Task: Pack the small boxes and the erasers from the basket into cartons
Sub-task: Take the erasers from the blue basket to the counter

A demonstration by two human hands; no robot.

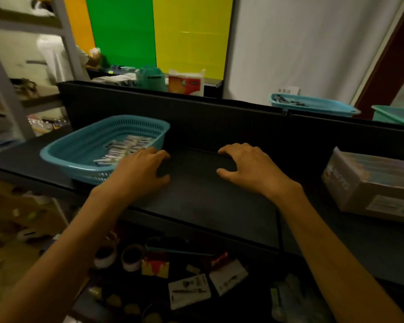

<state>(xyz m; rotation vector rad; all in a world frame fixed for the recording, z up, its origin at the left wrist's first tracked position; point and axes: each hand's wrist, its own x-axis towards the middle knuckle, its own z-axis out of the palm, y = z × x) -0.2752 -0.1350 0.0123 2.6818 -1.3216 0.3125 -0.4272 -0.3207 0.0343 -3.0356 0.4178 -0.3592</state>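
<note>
A blue plastic basket (79, 148) sits at the left of the black table and holds several small pale boxes and erasers (121, 149). My left hand (140, 171) is just right of the basket, and my right hand (247, 166) is about a hand's width further right. Each hand curls around one end of a dark flat box (196, 163) that is hard to tell from the black tabletop. A cardboard carton (369, 185) with packed items stands at the right edge of the table.
A black partition (219, 117) runs along the back of the table. Behind it are another blue basket (313, 106), a green basket (397, 115) and a tissue pack (187, 82). Below the front edge lie tape rolls (119, 255) and scattered packets. A metal shelf stands at the left.
</note>
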